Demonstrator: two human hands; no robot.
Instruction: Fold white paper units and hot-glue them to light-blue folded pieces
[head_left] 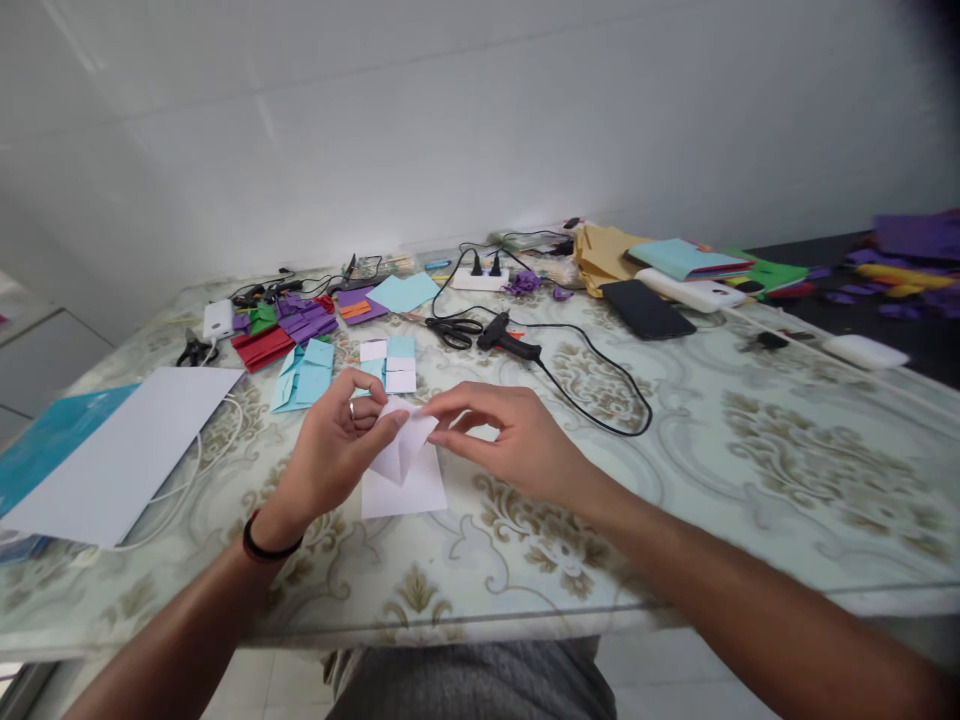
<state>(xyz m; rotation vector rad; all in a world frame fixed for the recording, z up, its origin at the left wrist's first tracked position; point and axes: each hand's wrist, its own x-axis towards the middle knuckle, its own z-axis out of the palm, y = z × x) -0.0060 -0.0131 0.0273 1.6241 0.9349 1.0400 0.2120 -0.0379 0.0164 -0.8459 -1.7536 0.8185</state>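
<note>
Unhindered, hands [334, 452] [517, 440] pinch paper [405, 482] edge.

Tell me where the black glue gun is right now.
Head view, middle of the table: the glue gun lies just right of the black scissors, in front of the white power strip.

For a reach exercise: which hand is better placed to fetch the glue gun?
Likely right: the right hand lies nearer the glue gun; the left hand sits beyond the paper both pinch.
</note>
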